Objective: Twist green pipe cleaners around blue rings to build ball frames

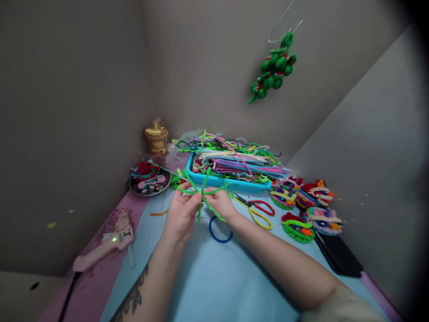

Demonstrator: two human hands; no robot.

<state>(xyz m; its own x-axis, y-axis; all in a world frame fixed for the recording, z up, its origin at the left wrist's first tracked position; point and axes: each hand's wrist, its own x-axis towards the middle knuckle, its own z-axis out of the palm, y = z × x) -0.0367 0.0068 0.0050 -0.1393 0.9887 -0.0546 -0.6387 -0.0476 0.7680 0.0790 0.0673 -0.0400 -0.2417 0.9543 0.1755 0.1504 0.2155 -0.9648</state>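
Observation:
Several bright green pipe cleaners [212,208] cross at one point and spread out like a star. My left hand [182,210] pinches them near the crossing, thumb on top. From the other side, my right hand [219,203] has its fingers closed on the same pipe cleaners, though its fingertips are partly hidden. Just below the hands, a blue pipe cleaner ring [221,241] lies on the light blue table cover [214,281]. To the right of my right hand are scissors [258,210] with one red and one yellow handle, blades pointing towards the wrist.
A blue tray [231,182] heaped with coloured pipe cleaners stands behind the hands. At left are a metal plate [134,190] of small parts and a pink glue gun [103,250] with a lit green light. Colourful fuzzy pieces [297,228] and a black flat object [342,257] lie right.

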